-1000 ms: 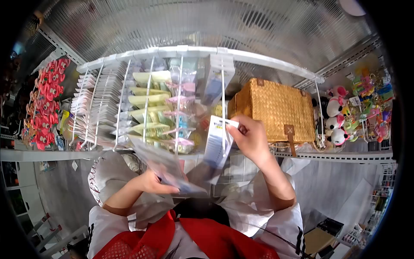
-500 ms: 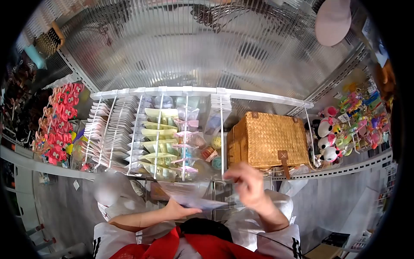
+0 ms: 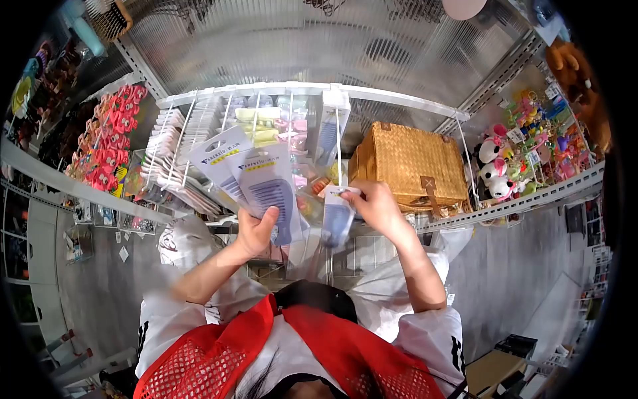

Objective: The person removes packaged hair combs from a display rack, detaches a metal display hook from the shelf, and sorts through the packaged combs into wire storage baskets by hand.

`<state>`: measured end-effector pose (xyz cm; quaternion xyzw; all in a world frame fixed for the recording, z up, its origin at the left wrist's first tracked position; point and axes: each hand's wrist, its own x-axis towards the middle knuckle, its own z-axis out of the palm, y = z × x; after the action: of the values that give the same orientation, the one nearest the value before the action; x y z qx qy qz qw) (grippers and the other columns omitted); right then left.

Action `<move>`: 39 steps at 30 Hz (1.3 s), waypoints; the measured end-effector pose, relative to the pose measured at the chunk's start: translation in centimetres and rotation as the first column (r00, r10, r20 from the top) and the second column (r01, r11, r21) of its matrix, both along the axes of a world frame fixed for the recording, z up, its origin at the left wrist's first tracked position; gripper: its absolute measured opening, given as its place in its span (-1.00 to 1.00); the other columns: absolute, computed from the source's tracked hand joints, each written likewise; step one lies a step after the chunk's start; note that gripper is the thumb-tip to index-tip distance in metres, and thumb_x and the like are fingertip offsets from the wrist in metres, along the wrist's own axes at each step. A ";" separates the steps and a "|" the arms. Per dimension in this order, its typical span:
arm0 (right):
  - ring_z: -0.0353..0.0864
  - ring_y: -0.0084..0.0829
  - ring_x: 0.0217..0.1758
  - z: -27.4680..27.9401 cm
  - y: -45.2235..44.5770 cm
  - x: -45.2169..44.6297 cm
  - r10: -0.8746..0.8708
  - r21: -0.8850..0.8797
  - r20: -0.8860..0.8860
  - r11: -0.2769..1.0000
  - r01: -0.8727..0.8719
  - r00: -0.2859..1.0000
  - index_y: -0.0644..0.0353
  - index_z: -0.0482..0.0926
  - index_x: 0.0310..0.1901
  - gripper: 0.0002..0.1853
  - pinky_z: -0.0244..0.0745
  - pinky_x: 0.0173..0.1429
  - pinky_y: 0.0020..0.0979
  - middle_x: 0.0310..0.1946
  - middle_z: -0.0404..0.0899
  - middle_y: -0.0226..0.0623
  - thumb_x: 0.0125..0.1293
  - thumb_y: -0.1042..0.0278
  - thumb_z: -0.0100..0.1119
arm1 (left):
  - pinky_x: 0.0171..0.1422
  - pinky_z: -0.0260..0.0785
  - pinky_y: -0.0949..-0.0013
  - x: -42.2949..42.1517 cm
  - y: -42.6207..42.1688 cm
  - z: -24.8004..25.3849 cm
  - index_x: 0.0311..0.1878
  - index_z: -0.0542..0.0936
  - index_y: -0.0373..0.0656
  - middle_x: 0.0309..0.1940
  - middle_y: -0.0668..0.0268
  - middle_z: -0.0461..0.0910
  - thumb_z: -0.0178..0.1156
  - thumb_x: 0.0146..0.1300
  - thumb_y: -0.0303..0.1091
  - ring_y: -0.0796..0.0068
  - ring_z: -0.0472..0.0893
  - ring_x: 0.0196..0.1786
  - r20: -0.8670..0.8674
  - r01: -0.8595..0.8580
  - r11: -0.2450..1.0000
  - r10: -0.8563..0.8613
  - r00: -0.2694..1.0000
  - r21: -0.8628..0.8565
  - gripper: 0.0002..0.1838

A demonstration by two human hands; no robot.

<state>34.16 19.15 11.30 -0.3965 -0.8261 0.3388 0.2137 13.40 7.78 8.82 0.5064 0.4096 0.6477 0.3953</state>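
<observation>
My left hand (image 3: 254, 233) is closed on several packaged combs (image 3: 271, 189), fanned out, with blue combs on white cards; its thumb lies over the front pack. My right hand (image 3: 377, 205) pinches the top edge of a single packaged comb (image 3: 337, 223), which hangs upright below the fingers. The top of that pack is at the front end of a white display hook (image 3: 338, 156); I cannot tell whether the hook passes through its hole. Farther back on the same hook hangs another packaged comb (image 3: 327, 133).
A woven basket (image 3: 412, 163) with a leather strap stands right of the hook. To the left, hooks carry white-carded packs (image 3: 163, 143) and pastel packs (image 3: 258, 125). Red plush items (image 3: 116, 130) hang far left, colourful keychains (image 3: 531, 146) far right. A ribbed clear panel (image 3: 279, 43) stands behind.
The comb packs in my left hand have risen and turned to face me. My right hand has moved slightly left and up and now holds one pack at the hook's end. The view has shifted.
</observation>
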 end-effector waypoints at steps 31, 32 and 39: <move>0.57 -0.45 -0.56 -3.8 13.1 -5.9 -0.246 0.023 -0.061 0.969 0.248 0.967 0.38 0.52 -0.19 -0.78 0.48 -0.45 -0.47 -0.51 0.54 -0.13 0.19 0.44 0.03 | -0.11 0.40 0.43 1.9 -5.5 -1.8 -0.17 0.53 -0.32 -0.30 0.29 0.61 0.29 -0.03 -0.47 0.54 0.56 -0.25 -0.202 -0.010 0.916 -0.079 0.976 -0.402 -0.69; 0.55 -0.49 -0.46 -6.3 14.6 -5.3 -0.199 0.714 -0.179 0.648 0.266 0.964 0.31 0.53 -0.20 -0.78 0.45 -0.37 -0.47 -0.38 0.55 -0.14 0.24 0.39 -0.04 | -0.13 0.40 0.43 1.8 -5.2 -1.9 -0.18 0.54 -0.32 -0.32 0.29 0.61 0.30 -0.04 -0.47 0.54 0.56 -0.27 -0.232 -0.025 0.918 -0.074 0.970 -0.397 -0.70; 0.38 -0.66 -0.45 2.2 -1.5 -2.5 -0.168 -0.283 -0.565 0.959 0.001 0.808 0.31 0.47 -0.15 -0.79 0.31 -0.36 -0.60 -0.40 0.52 -0.37 0.29 0.38 -0.08 | -0.19 0.41 0.50 3.9 -2.3 -1.8 -0.23 0.56 -0.33 -0.35 0.30 0.61 0.27 -0.02 -0.49 0.60 0.56 -0.31 0.060 0.018 0.901 0.009 0.998 -0.434 -0.75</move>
<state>31.69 17.62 13.55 -0.3353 -0.6480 0.5430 0.4157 17.35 5.45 7.02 0.3867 0.5302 0.5542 0.5120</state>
